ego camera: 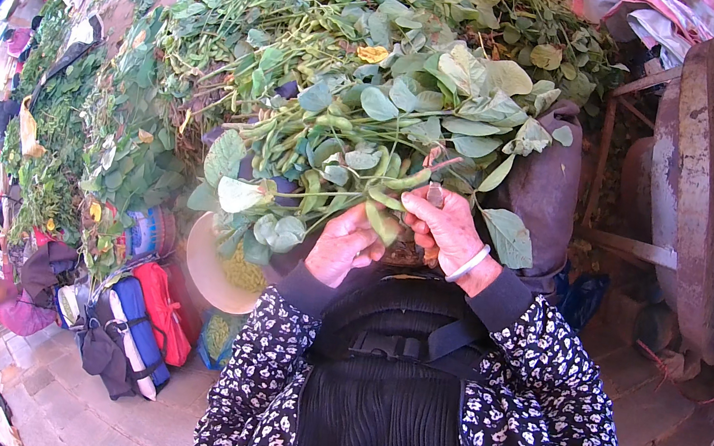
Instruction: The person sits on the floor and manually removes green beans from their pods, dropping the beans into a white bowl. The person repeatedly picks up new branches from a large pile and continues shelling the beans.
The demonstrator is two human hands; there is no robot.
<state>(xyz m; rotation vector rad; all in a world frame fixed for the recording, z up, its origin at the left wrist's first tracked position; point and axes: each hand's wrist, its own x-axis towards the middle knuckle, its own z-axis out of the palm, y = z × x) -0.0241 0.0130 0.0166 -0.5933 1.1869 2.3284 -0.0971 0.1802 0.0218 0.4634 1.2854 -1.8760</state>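
My left hand (346,242) is closed around the lower part of a green soybean plant lying over my lap. My right hand (451,232), with a ring and a pale bracelet at the wrist, pinches a pod at the stem between thumb and fingers. Between the hands hang plump green soybean pods (381,223). The plant's broad leaves (481,113) and pod-laden stems (323,129) spread over my brown-covered knee (542,176). Some fingertips of both hands are hidden behind the pods.
A large heap of soybean plants (257,15) lies ahead. To the left stand a pale basin (203,261) holding pods, a blue bag of pods (217,338), and red (164,311) and blue bags (141,328). A worn wheel (694,194) stands right. Another person (21,305) is far left.
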